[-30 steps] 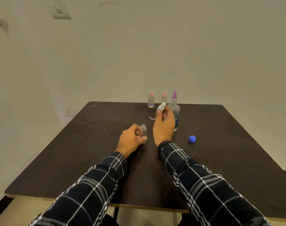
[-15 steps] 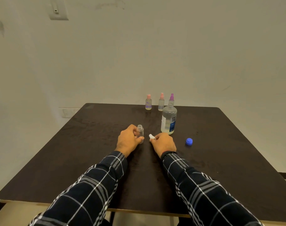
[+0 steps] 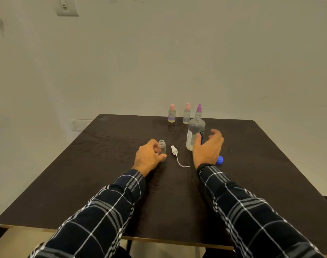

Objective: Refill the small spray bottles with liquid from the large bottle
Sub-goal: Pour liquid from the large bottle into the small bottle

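Against a bare pale wall [image 3: 177,53], a dark table [image 3: 103,183] carries the refill job. A person's left hand [image 3: 147,157] grips a small uncapped spray bottle [image 3: 162,148] upright near the table's middle, fingers and thumb curled round its clear body. Its white pump head [image 3: 174,150], dip tube trailing, lies on the table just beside it. The right hand [image 3: 208,148], fingers spread wide and holding nothing, hovers at the large bottle [image 3: 195,131], thumb in front of its lower body and fingers to its right (whether skin meets plastic cannot be told). That bottle stands upright and open, its blue cap [image 3: 220,159] on the table by the right wrist. Judging by its fill, the large bottle looks fairly heavy, its smooth plastic likely to give when squeezed; the wide mid-body at the label seems the surest hold. The small bottle looks light and tippy, so the steadying grip matters. Three capped spray bottles [image 3: 186,114] wait in a row at the far edge.
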### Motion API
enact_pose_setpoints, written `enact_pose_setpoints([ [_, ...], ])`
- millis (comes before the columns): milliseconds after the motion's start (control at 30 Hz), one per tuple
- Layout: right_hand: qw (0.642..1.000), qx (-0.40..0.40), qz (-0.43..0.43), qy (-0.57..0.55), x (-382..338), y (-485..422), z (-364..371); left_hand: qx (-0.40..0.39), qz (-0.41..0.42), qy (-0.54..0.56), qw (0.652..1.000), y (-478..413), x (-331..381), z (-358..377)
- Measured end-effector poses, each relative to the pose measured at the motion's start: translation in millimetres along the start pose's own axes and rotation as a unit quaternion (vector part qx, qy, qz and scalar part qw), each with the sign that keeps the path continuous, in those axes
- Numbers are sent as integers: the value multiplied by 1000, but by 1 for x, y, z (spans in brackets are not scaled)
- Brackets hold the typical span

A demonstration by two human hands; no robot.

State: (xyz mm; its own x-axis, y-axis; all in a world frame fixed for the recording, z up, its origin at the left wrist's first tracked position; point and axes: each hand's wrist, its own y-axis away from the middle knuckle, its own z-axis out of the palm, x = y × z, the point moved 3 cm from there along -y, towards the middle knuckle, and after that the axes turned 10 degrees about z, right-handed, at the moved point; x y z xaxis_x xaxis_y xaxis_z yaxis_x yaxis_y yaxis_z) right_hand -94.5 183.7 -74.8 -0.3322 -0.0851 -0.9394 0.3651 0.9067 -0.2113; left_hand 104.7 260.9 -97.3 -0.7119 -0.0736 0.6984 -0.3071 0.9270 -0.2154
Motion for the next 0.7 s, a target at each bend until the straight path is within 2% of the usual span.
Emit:
enact_pose_setpoints([
  [133, 986, -164, 32, 13, 1, -27, 15, -1, -1, 8, 1000, -2, -1, -1],
  [233, 972, -233, 19, 10, -1, -37, 23, -3, -3, 8, 1000, -2, -2, -1],
  [367, 967, -252, 31, 30, 0, -47, 25, -11, -1, 7, 1000, -3, -3, 1],
  [467, 960, -277, 7, 47, -1, -50, 24, -14, 0, 2, 1000, -3, -4, 0],
  [700, 924, -330, -134, 140, -12, -35, 27, -15, -4, 4, 1000, -1, -2, -1],
])
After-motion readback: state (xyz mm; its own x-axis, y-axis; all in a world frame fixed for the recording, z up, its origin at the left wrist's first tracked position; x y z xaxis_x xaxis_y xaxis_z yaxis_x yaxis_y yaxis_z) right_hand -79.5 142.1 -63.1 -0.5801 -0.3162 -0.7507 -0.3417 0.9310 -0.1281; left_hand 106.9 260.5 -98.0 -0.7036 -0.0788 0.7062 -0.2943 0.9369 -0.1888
